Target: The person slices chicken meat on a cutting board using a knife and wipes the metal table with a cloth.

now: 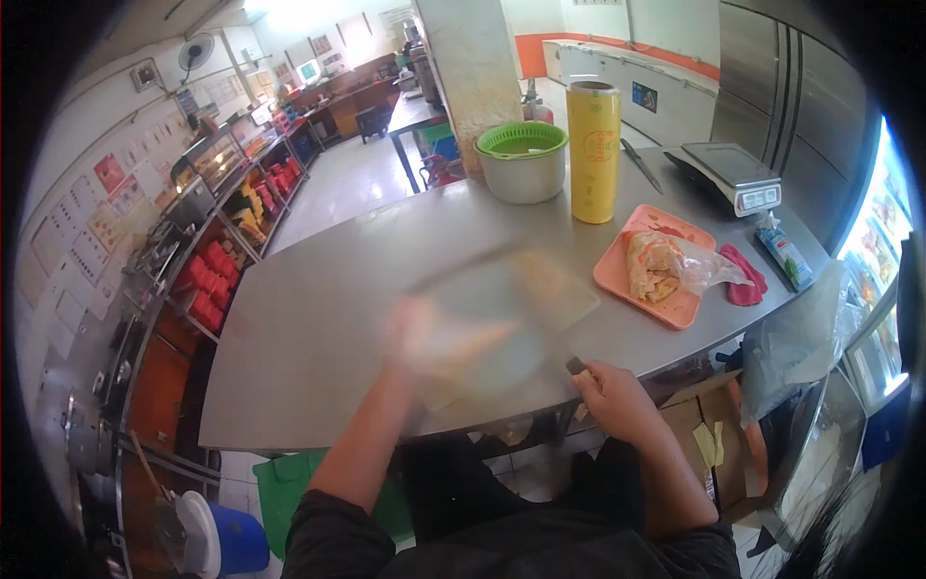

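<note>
My left hand (410, 333) is smeared by motion over a pale cutting board (569, 304) on the steel table; its fingers do not show clearly. The board is blurred too, with an orange-tan smear near its far right corner that I cannot make out. Close to the table's front edge, my right hand (615, 398) is closed round what appears to be a knife (577, 367); a dark part of it shows at the fingers, and the blade cannot be made out.
On the steel table (299, 318), an orange tray (617, 265) holds a bag of food (656, 265). Beside it lie a pink cloth (743, 275) and a blue-white packet (786, 253). Farther back stand a yellow film roll (593, 154), a pot with green basket (521, 169), another knife (641, 166) and a scale (733, 179).
</note>
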Action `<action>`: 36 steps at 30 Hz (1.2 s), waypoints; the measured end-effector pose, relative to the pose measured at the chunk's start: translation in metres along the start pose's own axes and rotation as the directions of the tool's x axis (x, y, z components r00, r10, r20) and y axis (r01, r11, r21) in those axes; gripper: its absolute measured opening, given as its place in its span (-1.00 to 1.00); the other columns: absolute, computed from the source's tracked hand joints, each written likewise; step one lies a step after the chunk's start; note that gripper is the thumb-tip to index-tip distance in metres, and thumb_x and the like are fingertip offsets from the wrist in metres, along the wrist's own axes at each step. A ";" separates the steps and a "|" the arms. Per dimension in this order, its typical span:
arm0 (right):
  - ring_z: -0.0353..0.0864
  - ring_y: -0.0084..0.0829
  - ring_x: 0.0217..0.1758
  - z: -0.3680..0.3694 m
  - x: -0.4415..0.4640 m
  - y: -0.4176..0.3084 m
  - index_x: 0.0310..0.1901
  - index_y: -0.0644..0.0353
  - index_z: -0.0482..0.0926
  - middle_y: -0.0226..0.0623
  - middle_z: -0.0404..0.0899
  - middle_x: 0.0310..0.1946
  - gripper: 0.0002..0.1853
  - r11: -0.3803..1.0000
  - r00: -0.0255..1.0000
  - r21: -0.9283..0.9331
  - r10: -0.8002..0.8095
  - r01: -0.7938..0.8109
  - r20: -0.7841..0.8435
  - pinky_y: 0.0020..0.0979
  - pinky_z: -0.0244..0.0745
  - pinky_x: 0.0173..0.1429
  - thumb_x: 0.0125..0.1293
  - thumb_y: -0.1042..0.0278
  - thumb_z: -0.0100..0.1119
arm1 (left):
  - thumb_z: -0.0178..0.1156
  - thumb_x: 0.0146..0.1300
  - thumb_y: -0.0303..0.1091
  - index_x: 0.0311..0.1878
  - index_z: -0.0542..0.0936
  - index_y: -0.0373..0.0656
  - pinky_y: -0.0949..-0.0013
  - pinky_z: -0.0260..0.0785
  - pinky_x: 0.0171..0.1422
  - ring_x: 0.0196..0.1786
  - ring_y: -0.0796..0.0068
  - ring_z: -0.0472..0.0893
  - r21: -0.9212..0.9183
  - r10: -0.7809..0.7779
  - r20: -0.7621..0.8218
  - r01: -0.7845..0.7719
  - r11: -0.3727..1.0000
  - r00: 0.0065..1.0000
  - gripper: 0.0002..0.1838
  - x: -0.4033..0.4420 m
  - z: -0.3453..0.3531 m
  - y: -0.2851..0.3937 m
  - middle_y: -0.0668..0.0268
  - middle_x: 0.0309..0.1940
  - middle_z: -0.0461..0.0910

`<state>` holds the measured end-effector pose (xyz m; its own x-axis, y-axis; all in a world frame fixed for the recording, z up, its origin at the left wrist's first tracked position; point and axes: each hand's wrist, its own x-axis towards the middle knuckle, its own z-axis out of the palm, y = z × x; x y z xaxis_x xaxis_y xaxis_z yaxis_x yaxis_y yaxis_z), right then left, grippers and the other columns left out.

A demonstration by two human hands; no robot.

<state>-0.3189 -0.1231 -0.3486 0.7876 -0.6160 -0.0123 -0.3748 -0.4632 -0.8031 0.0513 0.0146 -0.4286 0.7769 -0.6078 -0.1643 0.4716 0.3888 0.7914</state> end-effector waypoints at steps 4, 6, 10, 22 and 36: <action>0.66 0.29 -0.05 0.007 0.008 0.004 0.01 0.37 0.61 0.24 0.69 -0.20 -0.64 0.997 0.999 0.069 -0.048 0.046 0.026 0.04 0.53 0.04 0.56 0.15 0.10 | 0.01 0.66 -0.17 -0.02 0.66 -0.10 0.18 0.63 -0.13 -0.18 0.37 0.69 0.272 -0.029 -0.109 0.058 0.960 0.994 -0.71 -0.002 0.021 0.030 0.28 -0.21 0.68; 0.66 0.29 -0.05 0.006 0.008 0.003 0.02 0.37 0.61 0.24 0.69 -0.20 -0.64 0.991 0.997 0.115 -0.071 0.071 -0.006 0.04 0.52 0.04 0.56 0.15 0.10 | 0.02 0.64 -0.17 -0.03 0.69 -0.09 0.24 0.58 -0.22 -0.23 0.39 0.67 0.439 -0.025 -0.174 0.101 0.893 0.984 -0.71 0.008 0.028 0.037 0.30 -0.24 0.68; 0.68 0.25 -0.03 -0.011 -0.001 -0.006 0.02 0.38 0.61 0.23 0.69 -0.17 -0.64 0.995 0.998 0.094 0.021 -0.016 -0.055 0.02 0.53 0.05 0.56 0.17 0.12 | 0.19 0.54 -0.19 -0.01 0.69 -0.12 0.27 0.48 -0.07 -0.16 0.45 0.62 0.743 0.227 0.518 -0.566 0.358 0.825 -0.77 0.024 0.073 0.029 0.30 -0.16 0.67; 0.71 0.23 0.04 -0.027 -0.020 0.021 0.10 0.40 0.63 0.25 0.71 -0.12 -0.63 0.992 0.988 0.113 0.074 -0.058 -0.139 -0.06 0.57 0.11 0.53 0.21 0.16 | 0.13 0.56 -0.25 0.17 0.58 -0.12 0.13 0.59 -0.01 -0.11 0.16 0.78 0.583 0.550 0.779 -0.671 -0.459 0.301 -0.74 0.023 0.136 0.069 0.14 -0.17 0.75; 0.71 0.22 0.06 -0.019 -0.014 0.036 0.10 0.38 0.64 0.24 0.71 -0.11 -0.62 0.993 0.993 0.111 0.059 -0.047 -0.102 -0.03 0.56 0.13 0.54 0.18 0.14 | 0.17 0.44 -0.29 0.20 0.61 -0.15 0.04 0.58 0.19 0.10 -0.01 0.72 0.469 0.419 0.883 -0.393 -0.791 0.212 -0.67 0.092 0.065 0.054 0.03 -0.01 0.74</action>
<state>-0.3522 -0.1432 -0.3657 0.7105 -0.7037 0.0011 -0.3551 -0.3599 -0.8628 0.1211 -0.0650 -0.3628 -0.0068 -0.5773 0.8165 -0.8742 -0.3930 -0.2852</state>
